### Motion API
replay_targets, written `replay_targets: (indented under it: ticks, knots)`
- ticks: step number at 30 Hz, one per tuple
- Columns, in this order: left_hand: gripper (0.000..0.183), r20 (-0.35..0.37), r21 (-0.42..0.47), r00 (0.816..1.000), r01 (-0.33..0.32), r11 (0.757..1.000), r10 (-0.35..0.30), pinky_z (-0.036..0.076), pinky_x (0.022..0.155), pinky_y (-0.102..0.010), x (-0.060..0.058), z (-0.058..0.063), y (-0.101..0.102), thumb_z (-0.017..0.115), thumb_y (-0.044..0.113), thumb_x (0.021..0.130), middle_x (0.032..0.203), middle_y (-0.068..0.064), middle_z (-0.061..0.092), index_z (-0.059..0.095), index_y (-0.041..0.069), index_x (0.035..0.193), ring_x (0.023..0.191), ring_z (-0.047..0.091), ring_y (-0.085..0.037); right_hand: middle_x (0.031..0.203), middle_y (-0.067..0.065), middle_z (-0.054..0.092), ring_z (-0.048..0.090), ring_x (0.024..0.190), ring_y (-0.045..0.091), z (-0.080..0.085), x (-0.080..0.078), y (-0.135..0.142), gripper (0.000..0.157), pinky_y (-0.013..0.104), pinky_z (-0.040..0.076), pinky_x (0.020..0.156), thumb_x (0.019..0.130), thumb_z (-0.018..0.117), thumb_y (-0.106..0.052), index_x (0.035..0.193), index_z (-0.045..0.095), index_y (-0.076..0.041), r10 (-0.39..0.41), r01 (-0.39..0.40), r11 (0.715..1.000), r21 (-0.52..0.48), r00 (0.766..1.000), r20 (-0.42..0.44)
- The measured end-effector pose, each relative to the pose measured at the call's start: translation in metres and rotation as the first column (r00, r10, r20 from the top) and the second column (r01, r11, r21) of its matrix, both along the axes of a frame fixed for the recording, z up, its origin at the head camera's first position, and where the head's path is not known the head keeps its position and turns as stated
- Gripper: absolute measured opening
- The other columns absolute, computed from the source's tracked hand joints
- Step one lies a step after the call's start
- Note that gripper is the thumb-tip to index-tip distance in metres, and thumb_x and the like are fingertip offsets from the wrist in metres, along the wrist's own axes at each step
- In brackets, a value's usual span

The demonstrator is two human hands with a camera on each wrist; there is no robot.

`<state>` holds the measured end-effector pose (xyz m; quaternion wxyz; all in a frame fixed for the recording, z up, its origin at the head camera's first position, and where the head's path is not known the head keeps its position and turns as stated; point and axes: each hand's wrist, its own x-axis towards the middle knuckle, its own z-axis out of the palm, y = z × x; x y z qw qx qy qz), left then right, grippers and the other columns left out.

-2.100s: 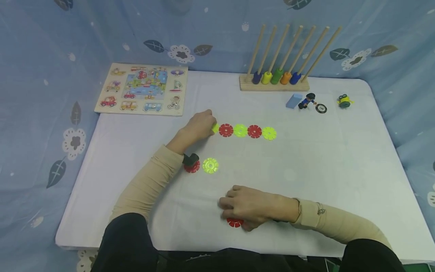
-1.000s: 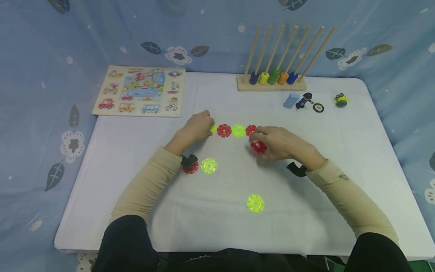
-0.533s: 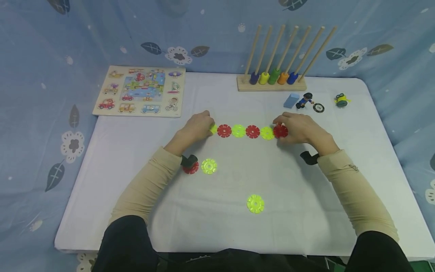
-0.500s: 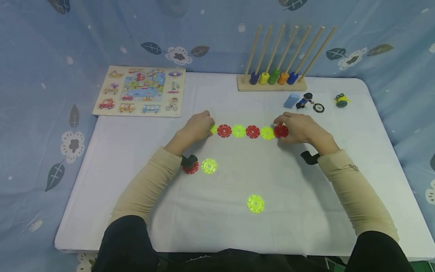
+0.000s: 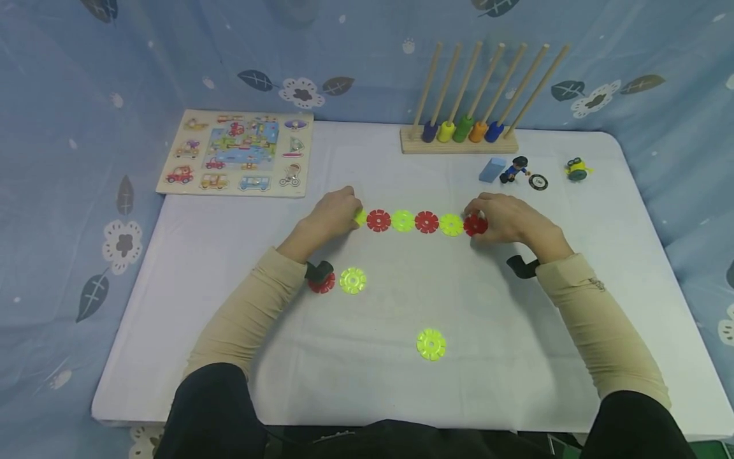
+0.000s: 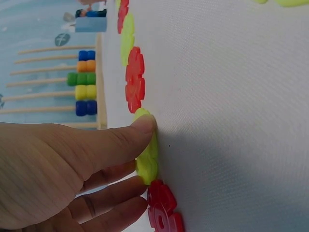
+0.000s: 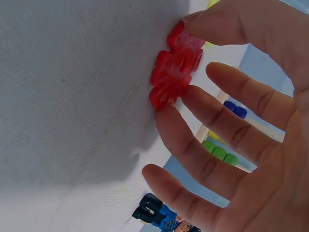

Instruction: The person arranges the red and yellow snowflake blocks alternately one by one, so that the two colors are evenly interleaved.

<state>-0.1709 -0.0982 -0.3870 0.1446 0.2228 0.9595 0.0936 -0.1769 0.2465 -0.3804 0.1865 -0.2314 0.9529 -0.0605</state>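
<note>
Red and yellow-green notched plastic interlocking discs lie in a row across the table's middle. My left hand pinches the yellow-green disc towards the row's left end, thumb on its near face. Beyond it the left wrist view shows a further red disc, hidden behind the hand in the head view. My right hand holds the red disc at the right end by its edges, between thumb and fingers. Between the hands lie a red disc, a yellow-green disc, another red and another yellow-green one.
Nearer me lie a red disc, partly under the left wrist camera, and yellow-green discs. Towards the back stand a wooden puzzle board, a peg rack with beads, a blue block, a toy figure and a small yellow-green toy.
My right hand has carried a red disc from near the front edge to the row's right end, then shifted it slightly. My left hand has kept its place.
</note>
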Motion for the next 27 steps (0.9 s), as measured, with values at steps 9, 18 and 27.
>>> replay_targets:
  ticks: [9,18,27]
  knots:
    - [0.033,-0.002,0.004,1.000,0.000,1.000,0.000,0.050,0.085,-0.035,0.000,0.000,-0.001,0.074,0.017,0.084,0.104,-0.010,0.059,0.069,0.002,0.113,0.091,0.056,-0.023,0.114,0.008,0.062,0.058,0.087,0.023,0.012,0.010,-0.008,0.044,0.043,0.052,0.073,0.075,0.078,-0.027,0.116,0.067,-0.015,0.018,-0.015,0.998,0.062,0.999,-0.046]
    - [0.032,-0.001,0.005,1.000,0.009,1.000,-0.009,0.050,0.084,-0.034,-0.002,-0.003,-0.001,0.074,0.017,0.084,0.103,-0.010,0.059,0.069,0.003,0.112,0.091,0.056,-0.022,0.114,0.008,0.066,0.064,0.093,0.025,0.023,0.040,-0.046,0.040,0.049,0.050,0.087,0.073,0.080,-0.024,0.110,0.069,-0.015,0.265,-0.258,0.964,0.064,0.954,-0.143]
    - [0.034,0.000,-0.002,1.000,0.008,1.000,-0.008,0.050,0.083,-0.033,-0.002,-0.004,-0.001,0.074,0.018,0.084,0.102,-0.009,0.058,0.069,0.003,0.114,0.089,0.055,-0.021,0.115,0.004,0.067,0.064,0.103,0.026,0.018,0.083,-0.083,0.055,0.047,0.049,0.095,0.066,0.086,-0.038,0.114,0.067,-0.020,0.481,-0.475,0.877,0.075,0.872,-0.094]
